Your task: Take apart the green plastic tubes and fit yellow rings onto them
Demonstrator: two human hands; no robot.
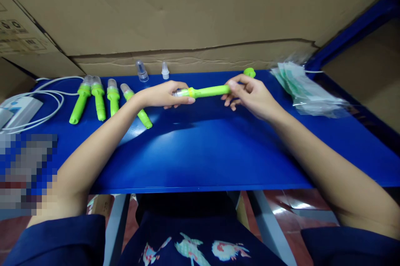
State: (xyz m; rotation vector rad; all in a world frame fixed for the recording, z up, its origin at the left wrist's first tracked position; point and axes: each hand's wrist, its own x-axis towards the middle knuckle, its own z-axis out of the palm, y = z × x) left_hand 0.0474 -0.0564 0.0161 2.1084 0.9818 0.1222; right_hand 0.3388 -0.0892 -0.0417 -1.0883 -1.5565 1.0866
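Note:
A bright green plastic stick (212,90) with a clear capped end lies level in the air above the table. My left hand (165,94) is closed around its clear end, thumb along the near side. At the other end, the thumb and fingertips of my right hand (248,94) pinch the green tip. Left of my hands, several similar green sticks with clear caps (99,101) rest on the table, one partly behind my left forearm. A clear cap (141,71) and a smaller whitish cap (165,70) stand behind my left hand. Beyond my right hand sits a green round piece (249,72).
The blue table (200,153) ends against a cardboard wall (193,12). Clear plastic bags with green print (308,87) lie at the right. White cable (59,103) loops around a white box (23,112) at the left, near a blurred-out patch.

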